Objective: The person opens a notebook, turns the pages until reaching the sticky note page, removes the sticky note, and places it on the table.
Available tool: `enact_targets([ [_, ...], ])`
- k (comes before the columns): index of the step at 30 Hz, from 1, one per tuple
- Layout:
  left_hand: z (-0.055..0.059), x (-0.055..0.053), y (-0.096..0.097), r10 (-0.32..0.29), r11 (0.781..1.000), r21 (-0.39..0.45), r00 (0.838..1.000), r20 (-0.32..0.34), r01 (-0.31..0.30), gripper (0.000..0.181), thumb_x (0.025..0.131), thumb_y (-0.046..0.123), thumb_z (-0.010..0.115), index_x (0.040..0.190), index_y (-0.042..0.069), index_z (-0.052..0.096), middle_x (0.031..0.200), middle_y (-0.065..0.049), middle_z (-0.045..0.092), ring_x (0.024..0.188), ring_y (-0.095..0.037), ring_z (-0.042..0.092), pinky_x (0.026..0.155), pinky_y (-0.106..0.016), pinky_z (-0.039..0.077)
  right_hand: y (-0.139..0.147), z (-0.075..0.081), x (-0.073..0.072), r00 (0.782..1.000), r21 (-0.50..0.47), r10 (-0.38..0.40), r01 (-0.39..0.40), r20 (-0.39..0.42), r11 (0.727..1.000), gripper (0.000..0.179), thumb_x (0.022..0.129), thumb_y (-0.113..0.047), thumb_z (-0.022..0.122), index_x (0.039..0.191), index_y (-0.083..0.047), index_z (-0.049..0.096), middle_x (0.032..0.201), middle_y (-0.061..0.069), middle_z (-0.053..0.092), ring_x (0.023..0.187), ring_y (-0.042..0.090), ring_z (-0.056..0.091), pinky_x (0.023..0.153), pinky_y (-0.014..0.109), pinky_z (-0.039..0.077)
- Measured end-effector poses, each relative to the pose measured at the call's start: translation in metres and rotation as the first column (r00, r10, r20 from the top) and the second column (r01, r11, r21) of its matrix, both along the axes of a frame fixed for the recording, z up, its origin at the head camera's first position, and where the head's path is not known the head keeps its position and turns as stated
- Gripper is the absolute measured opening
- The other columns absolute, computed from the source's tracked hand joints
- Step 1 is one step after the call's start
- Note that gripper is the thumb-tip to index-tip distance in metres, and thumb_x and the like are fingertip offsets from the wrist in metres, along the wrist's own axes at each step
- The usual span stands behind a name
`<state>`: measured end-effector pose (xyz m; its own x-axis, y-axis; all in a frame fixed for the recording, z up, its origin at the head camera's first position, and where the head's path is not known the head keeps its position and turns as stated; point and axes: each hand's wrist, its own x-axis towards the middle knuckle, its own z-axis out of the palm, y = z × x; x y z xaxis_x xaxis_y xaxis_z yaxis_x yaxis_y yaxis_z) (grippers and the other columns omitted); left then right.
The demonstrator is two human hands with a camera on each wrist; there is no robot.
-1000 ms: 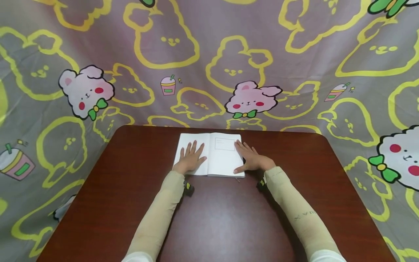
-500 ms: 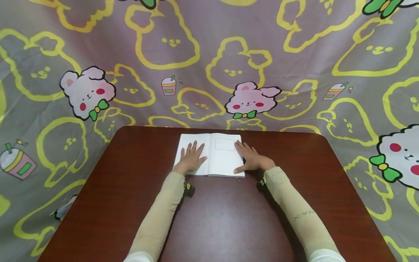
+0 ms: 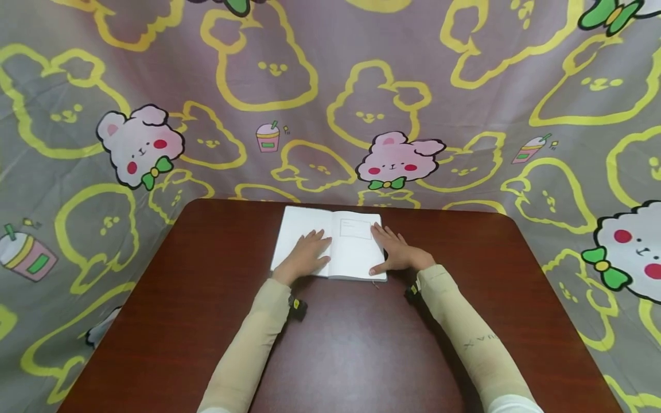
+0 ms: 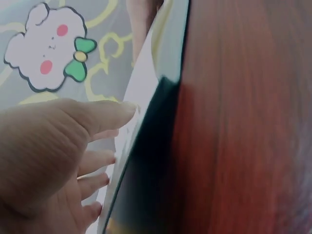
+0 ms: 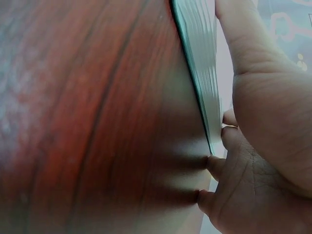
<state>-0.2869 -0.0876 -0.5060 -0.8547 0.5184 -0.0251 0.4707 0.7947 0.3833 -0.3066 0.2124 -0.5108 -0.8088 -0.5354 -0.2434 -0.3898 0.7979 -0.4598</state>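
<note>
An open notebook (image 3: 356,252) with white pages lies near the table's far side; its right page bears a printed box. My left hand (image 3: 303,255) lies on the left page (image 3: 291,229), fingers extended toward the spine. In the left wrist view, the left cover (image 4: 158,105) tilts up from the table, with dark shadow beneath it, and my thumb and fingertips touch the page. My right hand (image 3: 400,252) spreads over the right page's outer edge. In the right wrist view its thumb is over the page block (image 5: 200,63), while two fingertips reach past the cover edge to the tabletop.
The notebook is on a dark red-brown wooden table (image 3: 356,344) with rounded far corners. A grey patterned cloth (image 3: 310,74) hangs behind and at both sides. Black wrist cameras (image 3: 298,308) sit under the sleeves. A thin ribbon (image 3: 376,284) sticks out below the right page.
My left hand has slid right toward the spine, its fingers now pointing more to the right. The notebook's left side has risen slightly. My right hand has stayed in place.
</note>
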Motion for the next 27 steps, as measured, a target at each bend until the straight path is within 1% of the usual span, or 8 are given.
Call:
enact_targets([
  [4,0.004,0.008,0.006,-0.039,0.999,0.026,0.999,-0.02,0.039,0.05,0.1,0.022,0.065,0.145,0.003,0.055,0.156,-0.022,0.044,0.148,-0.041,0.035,0.123,-0.055,0.025,0.001,-0.001,0.002,1.0,-0.024,-0.003,0.003,0.013,1.0,0.132,0.077,-0.06,0.082,0.163,-0.001,0.002,0.17,0.019,-0.004,0.155,0.046,-0.004,0.12,0.071,0.003],
  [9,0.008,0.015,0.015,-0.098,0.993,0.058,0.992,-0.076,0.102,0.046,0.097,0.02,0.07,0.138,0.001,0.061,0.15,-0.021,0.052,0.143,-0.039,0.044,0.121,-0.046,0.032,0.002,-0.001,0.003,1.0,-0.043,0.003,-0.003,-0.01,0.999,0.13,0.077,-0.057,0.084,0.161,0.003,0.005,0.169,0.023,0.0,0.154,0.048,-0.001,0.119,0.072,0.006],
  [13,0.009,0.02,0.024,-0.13,0.99,0.04,0.984,-0.12,0.136,0.046,0.094,0.023,0.074,0.134,0.002,0.064,0.146,-0.02,0.056,0.139,-0.035,0.049,0.119,-0.043,0.036,0.003,0.0,0.002,1.0,-0.025,0.001,-0.001,-0.019,1.0,0.128,0.078,-0.055,0.084,0.162,0.002,0.005,0.17,0.022,0.001,0.155,0.047,0.0,0.12,0.07,0.007],
  [16,0.009,0.022,0.03,-0.15,0.988,0.02,0.976,-0.159,0.155,0.046,0.09,0.026,0.079,0.129,0.003,0.067,0.138,-0.017,0.062,0.132,-0.032,0.055,0.114,-0.042,0.041,0.004,0.001,0.001,1.0,-0.01,-0.002,0.002,-0.018,1.0,0.128,0.078,-0.056,0.083,0.162,0.001,0.005,0.17,0.021,0.001,0.155,0.046,0.0,0.12,0.07,0.007],
  [20,0.009,0.024,0.037,-0.159,0.987,0.005,0.97,-0.185,0.163,0.043,0.084,0.031,0.084,0.118,0.007,0.073,0.122,-0.011,0.068,0.114,-0.028,0.063,0.103,-0.04,0.05,0.003,0.003,0.001,1.0,-0.006,0.0,0.0,-0.01,1.0,0.128,0.078,-0.057,0.083,0.162,0.001,0.004,0.17,0.021,0.0,0.155,0.045,0.0,0.12,0.07,0.007],
  [23,0.01,0.024,0.041,-0.164,0.986,0.003,0.966,-0.198,0.168,0.04,0.081,0.032,0.087,0.111,0.009,0.074,0.112,-0.007,0.069,0.105,-0.026,0.064,0.095,-0.038,0.052,0.002,0.005,0.001,1.0,-0.007,0.003,-0.003,-0.005,1.0,0.129,0.078,-0.056,0.083,0.162,0.001,0.003,0.17,0.021,-0.001,0.156,0.045,-0.001,0.12,0.069,0.007],
  [27,0.011,0.025,0.042,-0.176,0.983,0.005,0.962,-0.21,0.181,0.038,0.079,0.031,0.088,0.107,0.009,0.075,0.106,-0.006,0.068,0.1,-0.025,0.063,0.091,-0.037,0.053,0.002,0.005,0.001,1.0,-0.016,0.008,-0.008,0.002,1.0,0.128,0.079,-0.055,0.083,0.162,0.001,0.002,0.17,0.021,-0.002,0.155,0.046,-0.001,0.12,0.07,0.007],
])
